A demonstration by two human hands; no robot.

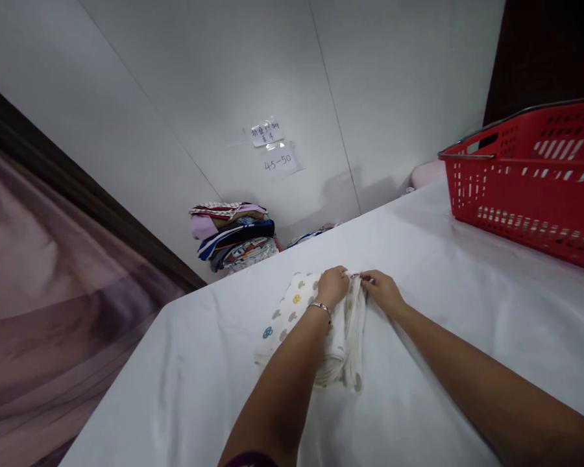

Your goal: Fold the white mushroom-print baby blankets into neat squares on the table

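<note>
A folded white cloth (292, 311) with grey, yellow and blue printed motifs lies on the white-covered table (214, 376). My left hand (333, 285), with a bracelet at the wrist, is closed on the cloth's far edge, near its right side. Beside it, my right hand (382, 288) pinches the far corner of the cloth's narrow right-hand fold. That fold stands a little apart from the wider folded part. My left forearm covers some of the cloth's near middle, and the fingertips of both hands are partly hidden.
A red plastic basket (525, 188) with a metal handle stands at the right. Folded garments (241, 233) are stacked beyond the table's far edge, against the white wall (185, 78). Two paper labels (277, 159) are taped there. A pinkish curtain (53, 311) hangs at the left.
</note>
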